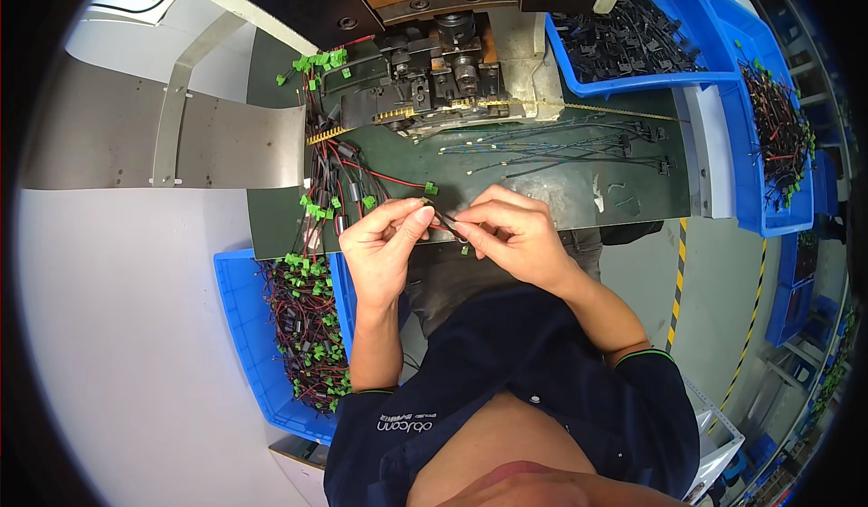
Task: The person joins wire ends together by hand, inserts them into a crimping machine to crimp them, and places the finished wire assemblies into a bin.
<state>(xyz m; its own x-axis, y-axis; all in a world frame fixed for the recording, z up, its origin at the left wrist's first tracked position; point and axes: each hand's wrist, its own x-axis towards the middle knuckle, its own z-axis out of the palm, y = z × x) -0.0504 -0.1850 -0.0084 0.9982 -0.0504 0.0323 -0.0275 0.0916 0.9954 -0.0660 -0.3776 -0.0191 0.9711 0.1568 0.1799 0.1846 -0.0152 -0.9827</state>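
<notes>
Both of my hands meet over the front edge of the dark green bench. My left hand (384,249) pinches one end of a black-and-red wire lead (443,220) between thumb and fingers. On the other side, my right hand (517,236) is closed on the same lead, its fingertips close to the left ones. A small green connector (466,250) hangs just below the lead. Just beyond my left fingertips lies another green connector (431,188) on a red wire. My fingers partly hide the lead's ends.
A crimping press (448,73) with a brass terminal strip (327,134) stands ahead. Black-ended wires (561,150) lie at its right, green-connector leads (339,190) at its left. Blue bins hold leads at lower left (237,326) and far right (750,181), black parts at upper right (624,84).
</notes>
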